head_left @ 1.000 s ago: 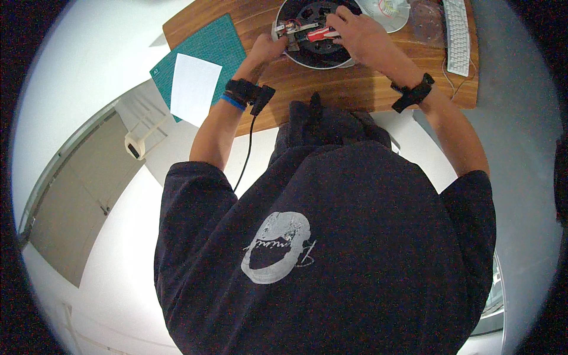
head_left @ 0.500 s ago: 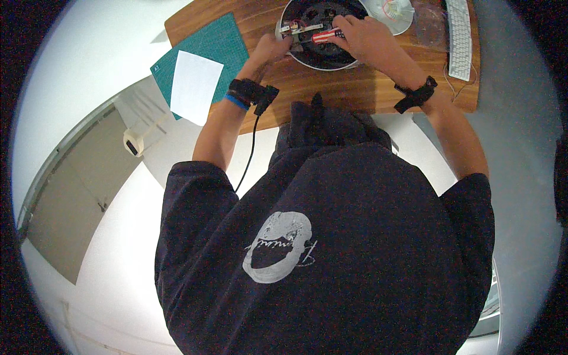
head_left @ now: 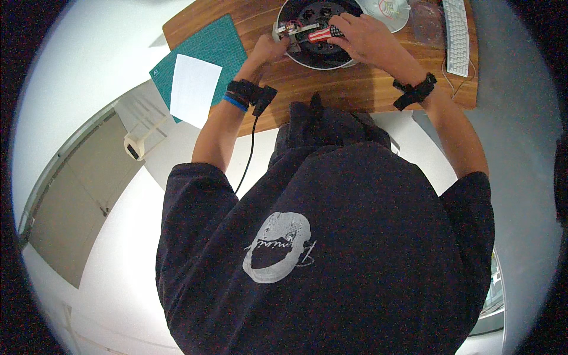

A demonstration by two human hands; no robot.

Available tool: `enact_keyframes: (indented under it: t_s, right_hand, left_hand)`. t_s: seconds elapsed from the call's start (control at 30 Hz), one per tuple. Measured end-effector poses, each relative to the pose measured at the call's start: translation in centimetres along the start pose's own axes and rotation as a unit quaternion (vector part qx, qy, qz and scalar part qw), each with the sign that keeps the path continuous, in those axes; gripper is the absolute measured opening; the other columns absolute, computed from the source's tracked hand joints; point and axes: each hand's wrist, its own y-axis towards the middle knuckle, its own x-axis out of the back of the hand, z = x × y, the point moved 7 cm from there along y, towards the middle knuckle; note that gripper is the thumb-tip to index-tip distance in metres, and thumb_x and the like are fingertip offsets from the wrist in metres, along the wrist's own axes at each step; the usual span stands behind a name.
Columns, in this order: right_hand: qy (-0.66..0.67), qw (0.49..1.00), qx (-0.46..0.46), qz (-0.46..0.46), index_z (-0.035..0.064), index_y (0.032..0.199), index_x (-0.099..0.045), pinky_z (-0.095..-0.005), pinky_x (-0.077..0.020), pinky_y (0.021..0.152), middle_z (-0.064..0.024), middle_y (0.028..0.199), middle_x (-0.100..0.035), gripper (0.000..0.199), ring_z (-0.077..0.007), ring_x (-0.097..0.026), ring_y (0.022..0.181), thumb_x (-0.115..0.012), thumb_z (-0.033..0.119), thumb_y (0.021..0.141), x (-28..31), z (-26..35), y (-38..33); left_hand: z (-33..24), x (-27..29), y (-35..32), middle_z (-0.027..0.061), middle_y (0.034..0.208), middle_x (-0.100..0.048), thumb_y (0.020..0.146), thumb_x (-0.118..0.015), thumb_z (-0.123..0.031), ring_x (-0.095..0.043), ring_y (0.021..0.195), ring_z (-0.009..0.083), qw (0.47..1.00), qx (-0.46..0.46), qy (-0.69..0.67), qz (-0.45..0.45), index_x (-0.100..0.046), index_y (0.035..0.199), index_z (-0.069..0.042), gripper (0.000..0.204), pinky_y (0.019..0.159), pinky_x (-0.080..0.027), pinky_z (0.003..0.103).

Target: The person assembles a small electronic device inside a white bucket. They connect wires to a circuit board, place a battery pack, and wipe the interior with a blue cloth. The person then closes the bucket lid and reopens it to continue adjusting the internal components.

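A round appliance (head_left: pixel 313 60) with a white rim and a dark, open inside stands at the top of the head view. My right hand (head_left: pixel 368 40) is closed around a screwdriver (head_left: pixel 320 35) whose handle has red and white stripes and a starred dark end. Its handle lies over the appliance's inside, pointing left; the tip is hard to make out. At the left rim, my left hand (head_left: pixel 267 49) is closed beside a small assembly with wires (head_left: pixel 291 27). What its fingers grip is mostly hidden. A pale strip (head_left: pixel 309 28) extends from that assembly.
A white sheet of paper (head_left: pixel 195 89) lies on a green cutting mat (head_left: pixel 216 44) at the left of the wooden table (head_left: pixel 266 112). Right of the appliance are a white dish (head_left: pixel 397 22), a clear plastic container (head_left: pixel 427 26) and a white keyboard (head_left: pixel 457 41). A cable (head_left: pixel 252 142) hangs from my left wrist.
The screwdriver handle appears turned, with more of its starred part showing. Both hands stay at the appliance, and the whole view has shifted slightly.
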Motion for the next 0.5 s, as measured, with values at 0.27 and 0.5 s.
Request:
enact_keyframes:
  t_s: [0.27,0.5]
  right_hand:
    - [0.026,0.998,-0.048,0.022,0.009,0.103,-0.062,-0.0514,-0.0536,0.065,-0.0174,0.074,-0.068,0.037,-0.0422,-0.068,0.073,-0.062,0.045,0.097,-0.7,-0.6,0.6]
    - [0.023,0.999,-0.02,0.022,0.0075,0.113,-0.058,-0.0499,-0.0546,0.073,-0.0156,0.098,-0.068,0.041,-0.0406,-0.067,0.089,-0.065,0.043,0.094,-0.7,0.3,0.1]
  left_hand:
    - [-1.0,0.3,-0.5,0.0191,0.082,-0.074,0.092,-0.066,-0.032,-0.075,0.072,0.0255,0.999,0.037,0.003,0.0,-0.068,0.094,0.016,0.048,0.062,-0.06,0.036]
    - [3.6,-0.7,1.7,0.0161,0.085,-0.074,0.091,-0.069,-0.031,-0.072,0.076,0.0215,0.993,-0.045,-0.111,-0.001,-0.07,0.099,0.013,0.044,0.065,-0.057,0.035]
